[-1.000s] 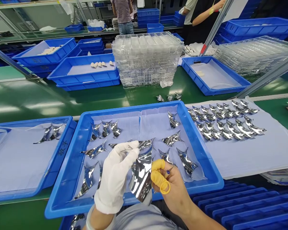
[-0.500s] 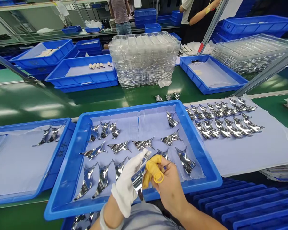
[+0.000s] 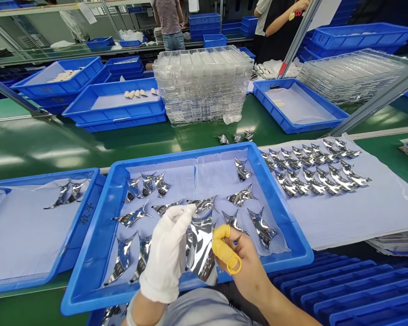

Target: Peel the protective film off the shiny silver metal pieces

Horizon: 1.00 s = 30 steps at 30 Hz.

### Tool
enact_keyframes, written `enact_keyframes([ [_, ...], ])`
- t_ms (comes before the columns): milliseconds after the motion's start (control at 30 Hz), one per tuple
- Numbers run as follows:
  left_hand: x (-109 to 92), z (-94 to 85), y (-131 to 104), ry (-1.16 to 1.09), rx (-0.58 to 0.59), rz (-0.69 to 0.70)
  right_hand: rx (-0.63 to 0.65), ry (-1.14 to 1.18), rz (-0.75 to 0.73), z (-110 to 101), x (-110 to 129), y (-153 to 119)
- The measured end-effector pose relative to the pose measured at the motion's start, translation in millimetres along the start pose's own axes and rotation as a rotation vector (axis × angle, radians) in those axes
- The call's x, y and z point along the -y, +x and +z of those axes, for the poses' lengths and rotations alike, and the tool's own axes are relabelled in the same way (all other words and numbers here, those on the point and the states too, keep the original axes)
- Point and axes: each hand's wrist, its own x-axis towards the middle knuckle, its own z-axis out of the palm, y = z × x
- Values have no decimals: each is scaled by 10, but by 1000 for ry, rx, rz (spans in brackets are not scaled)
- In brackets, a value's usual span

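My left hand (image 3: 166, 251), in a white glove, pinches the upper left edge of a mirror-bright chrome part (image 3: 203, 246) with pointed corners. Its broad curved face is turned up towards me, above the front of a blue tray (image 3: 85, 271). Yellow finger cots cover fingers of my right hand (image 3: 243, 256), which is closed at the part's right edge. A small dark tip with a blue dot (image 3: 236, 242) pokes out by its fingers; what it belongs to is hidden. Several similar chrome parts (image 3: 261, 230) lie on the tray's white lining.
Two rows of chrome parts (image 3: 321, 179) lie on a white sheet (image 3: 387, 203) at right. Another blue tray (image 3: 30, 235) stands left. Clear plastic trays (image 3: 204, 86) are stacked behind, near a metal post (image 3: 295, 40). Stacked blue trays (image 3: 353, 290) sit low right. Two people are farther back.
My left hand has shifted left and up, turning the chrome part so its broad face shows. My right hand has moved slightly right, from over the part to its edge.
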Motion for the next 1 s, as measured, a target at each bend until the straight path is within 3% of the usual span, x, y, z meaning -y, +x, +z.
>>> enact_keyframes([
  [100,-38,-35,-49,49,-56,99,39,-40,-6,-84,-42,-10],
  [167,-43,-85,-89,97,-57,252,54,-86,-31,-115,-62,3],
  [300,-49,-181,-130,148,101,616,71,-231,-105,-130,-63,40],
  [400,-76,-216,-134,208,187,759,65,-363,-199,-126,-48,64],
  [533,-73,-250,-134,226,175,731,57,-526,-398,-130,-46,65],
  [700,-1,-318,-102,222,69,431,78,-650,-609,-115,-68,24],
  [767,-9,-336,-70,216,109,363,69,-652,-564,-105,-69,16],
  [833,-61,-347,-29,258,211,366,52,-616,-403,-112,-70,21],
  [933,-219,-359,73,400,396,490,14,-557,-162,-172,-92,54],
  [1000,-360,-372,207,524,429,602,-32,-563,-121,-239,-125,83],
])
